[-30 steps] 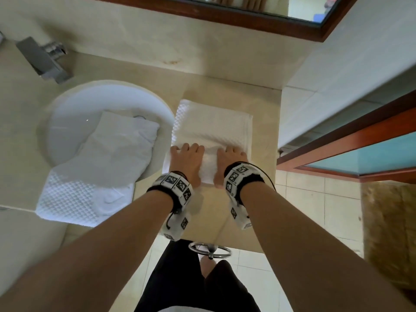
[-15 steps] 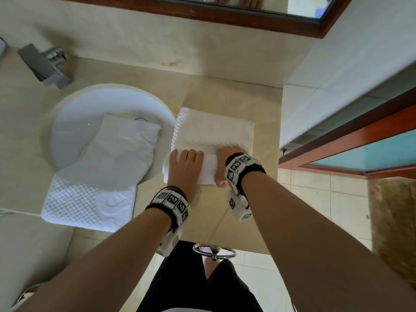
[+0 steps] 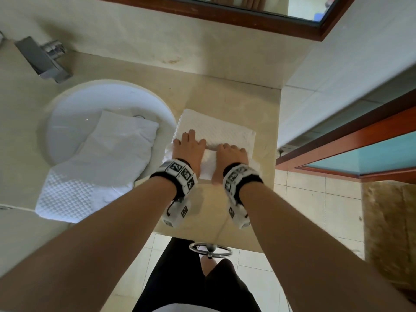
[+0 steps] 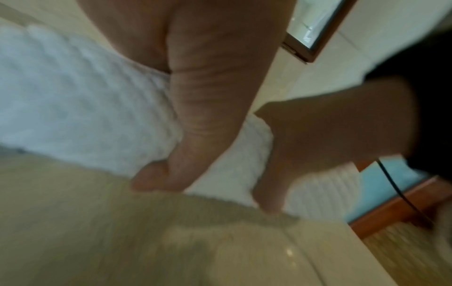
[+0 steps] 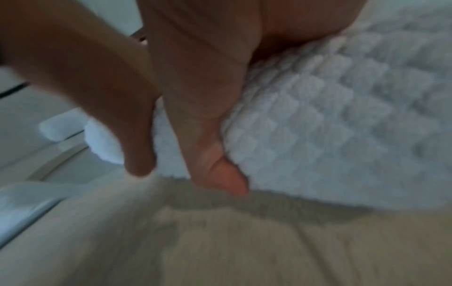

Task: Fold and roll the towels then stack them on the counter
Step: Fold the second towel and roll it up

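Note:
A white waffle-weave towel (image 3: 221, 132) lies on the beige counter (image 3: 225, 95), right of the sink. Its near end is wound into a roll (image 3: 209, 164). My left hand (image 3: 189, 149) lies over the left part of the roll, fingers reaching forward across its top. My right hand (image 3: 231, 155) curls over the right part. In the left wrist view my left thumb (image 4: 156, 178) presses the roll's near side (image 4: 73, 96). In the right wrist view my right thumb (image 5: 220, 174) does the same against the towel (image 5: 342, 116). A second white towel (image 3: 101, 167) lies unrolled across the sink.
A round white sink (image 3: 74, 109) is sunk in the counter at left, with a chrome faucet (image 3: 42, 59) behind it. A wall (image 3: 337, 70) bounds the counter on the right. A chrome towel ring (image 3: 210, 249) hangs under the counter's front edge.
Both hands have moved away from me with the roll. The roll has grown thicker and the flat part of the towel has grown shorter.

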The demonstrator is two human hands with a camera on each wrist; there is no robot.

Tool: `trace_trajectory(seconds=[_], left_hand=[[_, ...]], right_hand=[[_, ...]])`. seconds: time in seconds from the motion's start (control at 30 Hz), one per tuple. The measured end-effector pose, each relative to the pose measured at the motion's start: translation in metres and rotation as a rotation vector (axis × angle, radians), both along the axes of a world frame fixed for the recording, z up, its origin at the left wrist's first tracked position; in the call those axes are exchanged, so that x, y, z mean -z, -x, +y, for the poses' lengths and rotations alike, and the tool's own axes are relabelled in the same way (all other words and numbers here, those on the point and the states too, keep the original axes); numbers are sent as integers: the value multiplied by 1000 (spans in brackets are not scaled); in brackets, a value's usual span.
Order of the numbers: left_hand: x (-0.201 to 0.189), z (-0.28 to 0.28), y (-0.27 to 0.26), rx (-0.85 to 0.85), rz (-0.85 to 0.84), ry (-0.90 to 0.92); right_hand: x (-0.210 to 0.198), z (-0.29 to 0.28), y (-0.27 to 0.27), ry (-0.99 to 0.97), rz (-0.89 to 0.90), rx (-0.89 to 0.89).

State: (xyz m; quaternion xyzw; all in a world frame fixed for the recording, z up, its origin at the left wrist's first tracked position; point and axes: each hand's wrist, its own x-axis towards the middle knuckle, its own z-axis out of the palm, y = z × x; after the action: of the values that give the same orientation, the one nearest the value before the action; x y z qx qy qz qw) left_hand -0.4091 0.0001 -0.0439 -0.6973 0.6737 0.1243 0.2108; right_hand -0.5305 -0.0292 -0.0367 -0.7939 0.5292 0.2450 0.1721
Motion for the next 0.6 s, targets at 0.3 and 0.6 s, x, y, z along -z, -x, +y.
trace_trajectory(seconds=[0.3,0.6], left_hand=[[10,18,3,27,67,142],[-3,-6,6,0,-31,5]], right_hand=[[1,3,-4,10,106,-39],[6,-7,-1,30,-16,1]])
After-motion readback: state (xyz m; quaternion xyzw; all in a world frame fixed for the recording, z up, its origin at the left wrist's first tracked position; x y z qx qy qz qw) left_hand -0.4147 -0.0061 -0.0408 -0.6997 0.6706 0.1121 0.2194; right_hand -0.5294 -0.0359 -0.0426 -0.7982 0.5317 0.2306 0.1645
